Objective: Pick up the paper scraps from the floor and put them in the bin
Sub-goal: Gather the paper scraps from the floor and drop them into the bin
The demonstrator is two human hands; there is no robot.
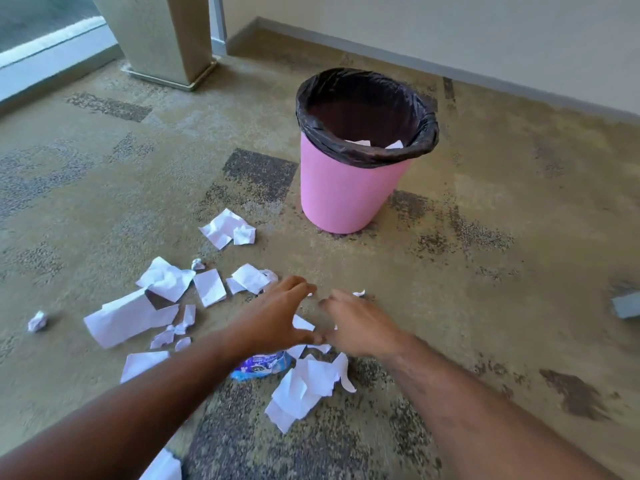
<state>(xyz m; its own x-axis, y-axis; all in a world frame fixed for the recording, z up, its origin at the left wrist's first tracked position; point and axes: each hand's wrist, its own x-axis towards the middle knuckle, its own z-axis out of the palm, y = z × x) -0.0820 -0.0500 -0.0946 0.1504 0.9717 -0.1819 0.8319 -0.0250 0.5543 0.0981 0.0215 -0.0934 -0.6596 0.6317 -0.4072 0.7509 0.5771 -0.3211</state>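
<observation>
White paper scraps [166, 306] lie scattered over the carpet [485, 271] in the lower left and centre of the frame, some flat, some crumpled, one small ball [37, 321] off alone at the far left. The pink bin [346, 188] with its black liner [363, 98] stands upright in the upper centre, well apart from most of the litter — a couple of white pieces already show inside it. Both hands reach low over the middle of the mess: the left hand [277, 317] has fingers spread wide, the right hand [356, 323] is loosely open too, thumbs nearly touching, and neither holds anything. A blue wrapper [263, 365] lies under the left wrist. The paper looks very light and limp, so it should crush easily and weigh nothing — but flat pieces will cling to the carpet pile. Raking several together and bunching them between both palms seems the better hold; lone flat sheets are best pinched at a raised corner.
</observation>
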